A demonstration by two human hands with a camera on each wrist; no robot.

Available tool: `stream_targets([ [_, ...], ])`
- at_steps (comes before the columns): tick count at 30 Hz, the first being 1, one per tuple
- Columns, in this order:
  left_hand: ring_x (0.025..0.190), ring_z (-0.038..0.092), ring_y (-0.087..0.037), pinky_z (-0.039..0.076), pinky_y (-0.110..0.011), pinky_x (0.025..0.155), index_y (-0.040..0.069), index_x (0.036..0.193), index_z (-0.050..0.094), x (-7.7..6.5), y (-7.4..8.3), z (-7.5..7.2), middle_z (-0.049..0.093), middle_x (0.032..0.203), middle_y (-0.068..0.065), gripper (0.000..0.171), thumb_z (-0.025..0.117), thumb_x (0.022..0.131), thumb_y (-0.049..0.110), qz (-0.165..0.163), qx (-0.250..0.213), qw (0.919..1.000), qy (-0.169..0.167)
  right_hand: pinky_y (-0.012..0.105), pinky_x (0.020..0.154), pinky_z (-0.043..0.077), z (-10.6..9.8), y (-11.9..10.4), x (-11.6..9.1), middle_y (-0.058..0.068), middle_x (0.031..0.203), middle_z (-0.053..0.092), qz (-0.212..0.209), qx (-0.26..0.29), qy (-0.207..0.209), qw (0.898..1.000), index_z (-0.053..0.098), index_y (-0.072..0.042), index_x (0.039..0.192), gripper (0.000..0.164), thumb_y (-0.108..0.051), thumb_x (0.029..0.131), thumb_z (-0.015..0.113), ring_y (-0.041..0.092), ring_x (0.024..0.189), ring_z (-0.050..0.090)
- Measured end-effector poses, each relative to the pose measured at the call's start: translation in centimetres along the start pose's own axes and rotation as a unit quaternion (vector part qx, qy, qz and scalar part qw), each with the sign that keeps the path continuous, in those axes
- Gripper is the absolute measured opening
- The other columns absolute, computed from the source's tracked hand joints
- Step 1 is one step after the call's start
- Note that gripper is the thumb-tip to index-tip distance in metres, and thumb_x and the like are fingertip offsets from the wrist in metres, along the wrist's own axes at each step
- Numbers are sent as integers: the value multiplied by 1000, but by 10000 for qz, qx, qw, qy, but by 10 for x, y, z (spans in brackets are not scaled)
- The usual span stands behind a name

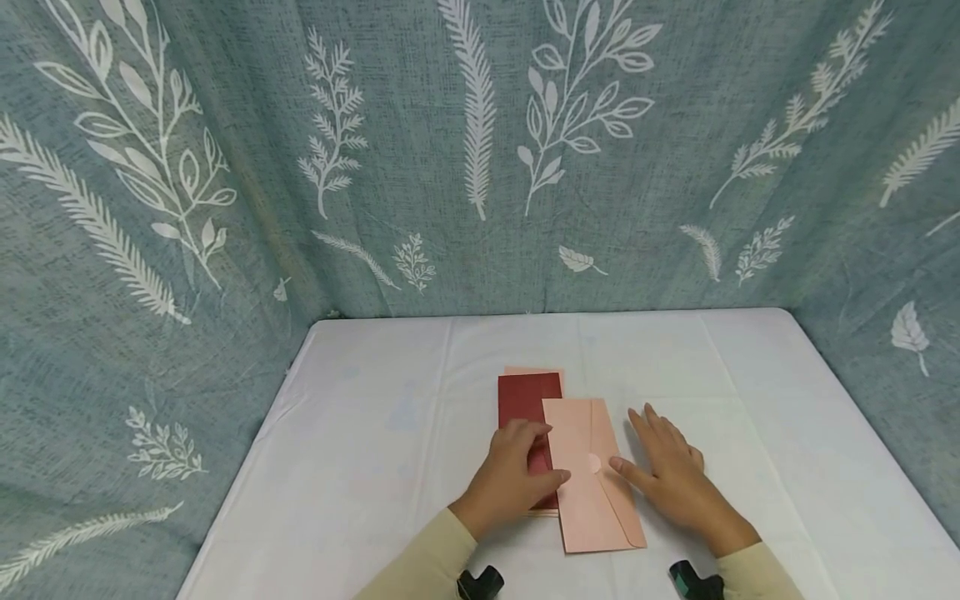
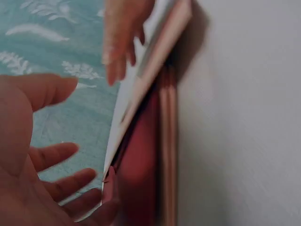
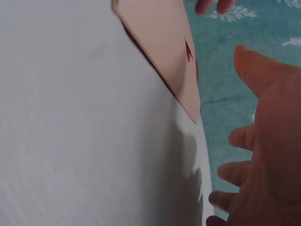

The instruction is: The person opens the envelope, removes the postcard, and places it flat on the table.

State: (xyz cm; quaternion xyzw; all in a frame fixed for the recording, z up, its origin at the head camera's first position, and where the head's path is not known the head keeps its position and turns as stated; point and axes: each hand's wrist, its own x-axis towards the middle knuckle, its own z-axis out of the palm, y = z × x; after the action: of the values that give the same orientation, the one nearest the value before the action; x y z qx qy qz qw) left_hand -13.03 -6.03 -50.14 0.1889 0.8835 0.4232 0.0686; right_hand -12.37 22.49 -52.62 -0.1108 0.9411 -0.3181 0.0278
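Observation:
A pink envelope [image 1: 581,517] with a round seal on its flap lies slightly turned over a red envelope [image 1: 528,396], covering part of it. My left hand [image 1: 506,483] is over the red envelope, its thumb and fingertips right at the pink one's left edge. In the left wrist view the fingers of that hand are spread and relaxed beside the stack. To the right, my right hand [image 1: 675,475] has its fingers extended, with the thumb tip close to the pink envelope's right edge. In the right wrist view nothing is between its fingers.
Beneath the red envelope are more pink envelopes [image 2: 168,141], seen edge-on in the left wrist view. A white cloth [image 1: 360,467] covers the table. Behind and beside it hangs a green-blue curtain [image 1: 420,150] with white leaf patterns.

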Motion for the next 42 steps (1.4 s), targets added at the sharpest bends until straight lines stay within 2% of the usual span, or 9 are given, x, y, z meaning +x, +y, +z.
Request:
stream_targets([
  [3,150,37,-36,36,-62,117,7,154,55,3,-3,6,47,160,-12,80,87,92,45,349,677,9969,-203,82,107,17,3,-3,-1,29,175,20,-99,33,38,9999,32,-3,170,87,-57,108,62,57,157,15],
  [6,160,22,-37,28,-67,119,12,164,46,6,-7,11,29,175,-13,98,86,88,60,432,1096,9911,-622,82,108,15,7,-6,-1,25,176,20,-196,137,31,9997,32,-5,170,86,-57,108,62,54,158,15],
  [10,164,10,-36,20,-66,123,15,171,36,9,-13,16,14,181,-11,114,82,85,72,515,1416,9837,-984,82,110,15,16,-8,-3,21,178,20,-373,295,-12,9989,35,-8,171,83,-55,108,61,50,160,16],
  [16,165,10,-33,16,-62,125,14,172,34,11,-21,19,12,181,-7,112,82,86,69,590,1840,9748,-1119,77,112,20,30,-8,-4,20,175,27,-777,203,108,9967,41,-4,167,77,-49,108,65,48,159,23],
  [23,164,12,-31,18,-58,125,15,172,35,14,-25,24,13,181,-4,110,73,89,76,633,2277,9667,-985,74,112,28,36,-10,-6,20,173,33,-963,-544,200,9937,46,-2,163,75,-49,108,65,46,158,28],
  [28,164,12,-32,18,-58,125,14,172,35,12,-26,26,12,181,-5,109,71,90,77,684,2387,9644,-904,74,112,29,36,-10,-7,18,174,33,-918,-666,183,9934,46,-2,164,75,-48,108,65,45,158,28],
  [37,165,10,-31,16,-58,126,15,172,34,11,-27,27,11,182,-4,110,72,89,76,641,2252,9673,-974,73,112,29,37,-9,-8,19,172,35,-933,-613,251,9934,50,-2,161,66,-38,108,66,46,157,30],
  [42,165,10,-31,15,-59,126,14,172,34,11,-26,27,12,182,-4,110,74,89,74,647,2181,9690,-965,72,113,29,37,-9,-9,18,173,34,-939,-669,218,9931,48,-3,162,77,-50,105,68,44,158,29],
])
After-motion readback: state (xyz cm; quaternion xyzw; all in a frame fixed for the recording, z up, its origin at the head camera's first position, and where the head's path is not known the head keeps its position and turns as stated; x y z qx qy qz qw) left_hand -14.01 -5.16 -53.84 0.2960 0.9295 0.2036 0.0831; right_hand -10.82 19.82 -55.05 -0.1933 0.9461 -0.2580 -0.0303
